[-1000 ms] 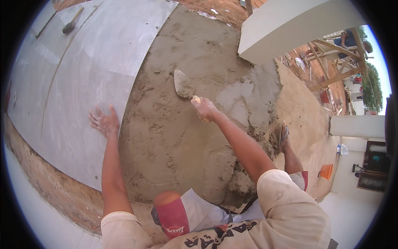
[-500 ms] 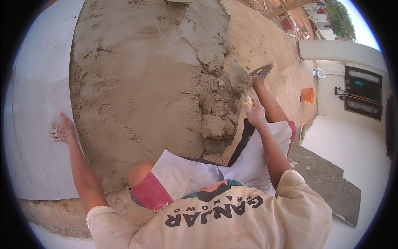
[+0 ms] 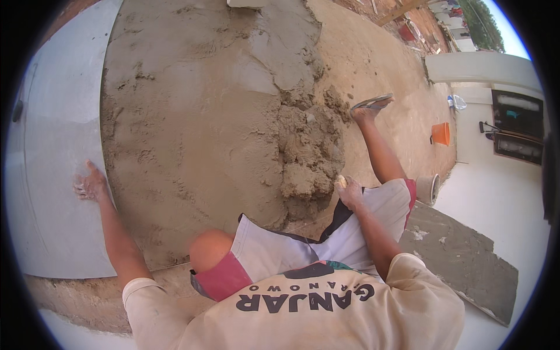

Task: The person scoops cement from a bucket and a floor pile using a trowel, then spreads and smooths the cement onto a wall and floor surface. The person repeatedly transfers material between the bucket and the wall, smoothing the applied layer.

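My left hand (image 3: 90, 185) lies flat, fingers spread, on the edge of a large grey tile (image 3: 52, 146) beside a wide bed of wet mortar (image 3: 192, 116). My right hand (image 3: 350, 192) is closed around the pale handle of a trowel (image 3: 340, 181) at the foot of a lumpy mortar pile (image 3: 309, 157). The trowel's blade is hidden in the pile. I crouch over the bed with one knee (image 3: 210, 248) bent and my other leg stretched out to a sandalled foot (image 3: 370, 105).
An orange bucket (image 3: 441, 133) stands on the sandy ground at the right, and a pale bucket (image 3: 429, 188) sits by my thigh. A grey slab (image 3: 461, 262) lies at the lower right. A white wall (image 3: 484, 67) rises beyond.
My right hand has drawn the trowel back from the far smoothed mortar to the pile near my leg. My head has turned right. My left hand stays on the tile.
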Tool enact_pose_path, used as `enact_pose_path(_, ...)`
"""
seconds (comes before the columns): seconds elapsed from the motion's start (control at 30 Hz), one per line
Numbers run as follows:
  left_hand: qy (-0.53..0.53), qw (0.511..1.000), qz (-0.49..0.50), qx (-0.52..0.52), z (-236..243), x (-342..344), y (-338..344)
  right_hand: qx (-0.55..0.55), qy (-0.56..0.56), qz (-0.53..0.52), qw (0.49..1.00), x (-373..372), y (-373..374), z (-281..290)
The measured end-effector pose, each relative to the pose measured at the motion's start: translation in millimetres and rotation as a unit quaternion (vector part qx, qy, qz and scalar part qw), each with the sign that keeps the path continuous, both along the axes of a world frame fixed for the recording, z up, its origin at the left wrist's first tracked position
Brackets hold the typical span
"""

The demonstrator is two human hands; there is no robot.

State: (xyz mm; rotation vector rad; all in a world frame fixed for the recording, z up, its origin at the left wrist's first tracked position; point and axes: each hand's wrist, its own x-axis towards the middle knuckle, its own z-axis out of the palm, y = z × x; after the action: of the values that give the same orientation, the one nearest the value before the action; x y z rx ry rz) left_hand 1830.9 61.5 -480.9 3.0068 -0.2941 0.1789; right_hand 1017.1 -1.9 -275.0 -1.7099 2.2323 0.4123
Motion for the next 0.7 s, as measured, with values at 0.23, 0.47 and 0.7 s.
enact_pose_path(0.23, 0.024, 0.997, 0.065, 0.021, 17, -11, -27, 0.079, -0.315, -0.231, 0.917, -7, -1, 28)
enact_pose_path(0.47, 0.061, 0.992, 0.106, 0.027, 37, -17, -76, 0.069, -0.366, -0.200, 0.906, 34, -33, 60)
enact_pose_path(0.7, 0.037, 0.995, 0.091, 0.014, 45, -22, -81, 0.087, -0.458, -0.092, 0.880, 155, -119, 83)
